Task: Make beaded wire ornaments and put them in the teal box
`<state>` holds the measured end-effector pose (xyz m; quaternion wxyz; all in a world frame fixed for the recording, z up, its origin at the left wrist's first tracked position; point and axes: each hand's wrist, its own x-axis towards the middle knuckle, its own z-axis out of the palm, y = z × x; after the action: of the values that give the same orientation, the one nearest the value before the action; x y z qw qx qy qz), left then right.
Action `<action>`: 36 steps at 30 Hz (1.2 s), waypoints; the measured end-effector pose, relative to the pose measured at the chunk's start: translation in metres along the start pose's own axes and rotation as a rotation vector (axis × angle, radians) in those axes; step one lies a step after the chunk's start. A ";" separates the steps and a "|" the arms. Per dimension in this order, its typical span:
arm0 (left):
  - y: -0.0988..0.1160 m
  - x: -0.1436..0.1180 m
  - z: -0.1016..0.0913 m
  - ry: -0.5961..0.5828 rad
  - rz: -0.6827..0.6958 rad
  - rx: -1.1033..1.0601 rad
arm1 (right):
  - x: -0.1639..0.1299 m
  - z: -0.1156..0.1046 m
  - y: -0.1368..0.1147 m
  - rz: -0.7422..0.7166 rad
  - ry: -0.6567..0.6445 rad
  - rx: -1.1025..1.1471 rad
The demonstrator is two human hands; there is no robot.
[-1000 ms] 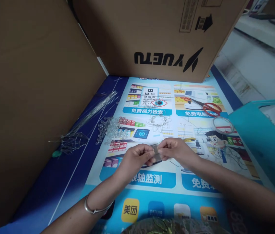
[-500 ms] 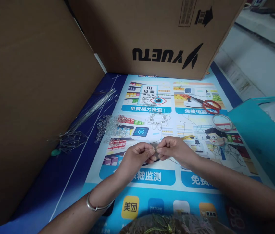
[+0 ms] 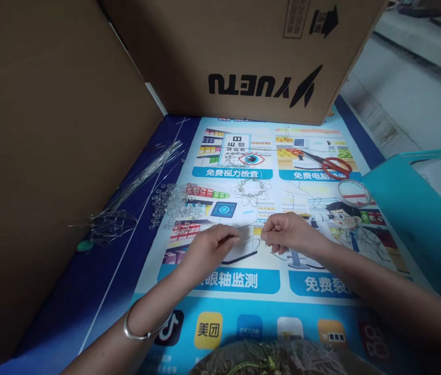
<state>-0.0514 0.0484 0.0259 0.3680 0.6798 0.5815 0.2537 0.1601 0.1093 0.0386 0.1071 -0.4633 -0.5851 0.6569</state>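
Observation:
My left hand [image 3: 217, 247] is closed in a pinch above the printed sheet, with a thin wire [image 3: 243, 227] at its fingertips. To its right, my right hand [image 3: 291, 234] also pinches the fine wire, its thumb against the forefinger. A gap separates the two hands, and the wire curves faintly there; its full course is too thin to follow. Just beyond them lies a ring of clear beads with wire loops [image 3: 251, 191]. Left of that ring, loose clear beads [image 3: 173, 203] are spread in a heap.
A bundle of wires [image 3: 146, 174] lies at the left beside tangled wire pieces [image 3: 113, 226]. Red-handled scissors [image 3: 336, 167] and a roll of clear tape [image 3: 354, 193] are at the right, near a turquoise box [image 3: 415, 208]. Cardboard [image 3: 259, 47] stands behind.
My hands, close together over a small object before, have drawn apart, the right one moving rightward and the left one slightly left. The view has shifted a little.

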 end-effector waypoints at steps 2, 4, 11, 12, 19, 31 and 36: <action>0.002 -0.002 0.002 -0.006 0.055 0.205 | -0.003 -0.001 0.005 0.037 -0.017 0.051; 0.003 -0.005 0.007 -0.010 0.079 0.357 | -0.006 0.001 0.008 0.070 -0.023 0.086; 0.004 -0.008 0.024 0.009 0.109 0.640 | -0.012 0.009 0.004 0.103 -0.017 0.082; 0.004 -0.008 0.025 0.005 0.105 0.664 | -0.012 0.010 0.004 0.104 -0.014 0.074; 0.013 -0.013 0.022 -0.118 0.105 0.566 | -0.012 0.014 0.006 0.180 -0.009 0.017; 0.012 -0.015 0.017 -0.182 0.108 0.478 | -0.048 0.009 0.016 0.161 0.031 0.162; 0.015 -0.017 0.023 -0.205 0.113 0.493 | -0.054 0.014 0.031 0.173 -0.010 0.107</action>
<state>-0.0279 0.0258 0.0250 0.2337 0.8022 0.5467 0.0544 0.1915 0.0537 0.0358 0.0714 -0.5025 -0.5074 0.6963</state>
